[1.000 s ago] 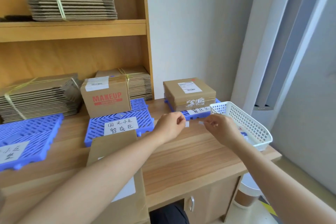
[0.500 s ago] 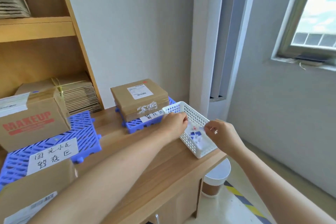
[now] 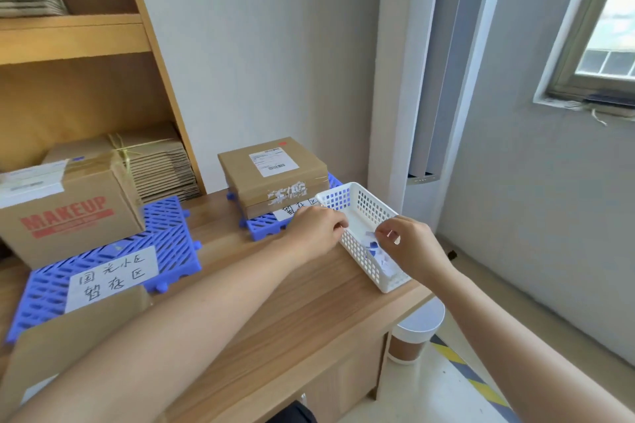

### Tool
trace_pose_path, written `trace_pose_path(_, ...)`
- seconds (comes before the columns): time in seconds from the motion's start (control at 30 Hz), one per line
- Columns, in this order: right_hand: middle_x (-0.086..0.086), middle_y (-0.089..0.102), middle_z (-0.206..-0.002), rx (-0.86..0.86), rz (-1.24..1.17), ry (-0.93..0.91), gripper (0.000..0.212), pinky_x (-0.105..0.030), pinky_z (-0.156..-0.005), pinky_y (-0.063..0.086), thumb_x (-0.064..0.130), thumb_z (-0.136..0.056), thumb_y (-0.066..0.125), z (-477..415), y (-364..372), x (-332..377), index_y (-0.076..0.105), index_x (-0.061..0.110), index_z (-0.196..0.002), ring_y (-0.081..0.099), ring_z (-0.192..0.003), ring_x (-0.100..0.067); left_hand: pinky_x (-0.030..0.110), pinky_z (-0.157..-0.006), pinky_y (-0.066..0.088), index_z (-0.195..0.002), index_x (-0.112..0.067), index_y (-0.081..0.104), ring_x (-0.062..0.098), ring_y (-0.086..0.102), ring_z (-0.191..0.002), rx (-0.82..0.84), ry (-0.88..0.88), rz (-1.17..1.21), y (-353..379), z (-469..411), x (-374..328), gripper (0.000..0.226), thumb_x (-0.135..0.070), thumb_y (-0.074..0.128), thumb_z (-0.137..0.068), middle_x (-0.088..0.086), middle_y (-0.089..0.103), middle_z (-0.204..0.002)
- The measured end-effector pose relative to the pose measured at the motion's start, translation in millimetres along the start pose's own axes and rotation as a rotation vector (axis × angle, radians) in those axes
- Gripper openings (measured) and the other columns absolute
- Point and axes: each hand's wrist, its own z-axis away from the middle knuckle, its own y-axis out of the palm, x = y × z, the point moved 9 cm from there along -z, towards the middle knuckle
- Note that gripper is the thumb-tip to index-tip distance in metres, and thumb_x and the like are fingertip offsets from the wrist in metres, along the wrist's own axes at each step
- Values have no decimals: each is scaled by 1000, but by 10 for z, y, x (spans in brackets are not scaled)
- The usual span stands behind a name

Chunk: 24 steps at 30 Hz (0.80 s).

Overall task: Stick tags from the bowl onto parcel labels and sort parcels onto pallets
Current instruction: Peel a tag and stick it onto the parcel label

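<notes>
A white mesh basket stands at the table's right end, with small blue and white tags inside. My right hand hovers over the basket and pinches a small white scrap of paper. At the basket's near-left rim, my left hand has its fingertips pinched together on a tiny tag that barely shows. A labelled brown parcel lies on the right blue pallet. The MAKEUP parcel sits on the middle blue pallet. Another parcel lies under my left forearm.
Bundles of flat cardboard are stacked on the shelf behind the pallets. A round bin stands on the floor beside the wooden table. The wall and a window are to the right.
The view has swung right. Both hands moved from the table's middle to the basket, and the right hand now hangs over its inside.
</notes>
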Motion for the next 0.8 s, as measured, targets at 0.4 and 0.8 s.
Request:
trace_pose_path(0.4, 14, 59, -75, 108, -195, -382, 7, -30, -68, 50, 27, -89, 69, 169, 1158, 2084, 70, 28, -82, 56, -69, -4, 36, -92, 50, -107, -28, 73, 17, 61, -107, -103, -303, -37, -991, 2068, 1531, 19, -28, 57, -96, -7, 71, -109)
trace_pose_path(0.8, 11, 63, -89, 107, -209, -734, 19, -36, -54, 52, 39, -95, 53, 471, 2140, 3465, 67, 27, -91, 63, -76, -15, 32, -97, 45, -107, -27, 73, 11, 57, -107, -254, -460, 4, -1283, 3560, 2609, 17, -31, 61, -96, -14, 67, -109)
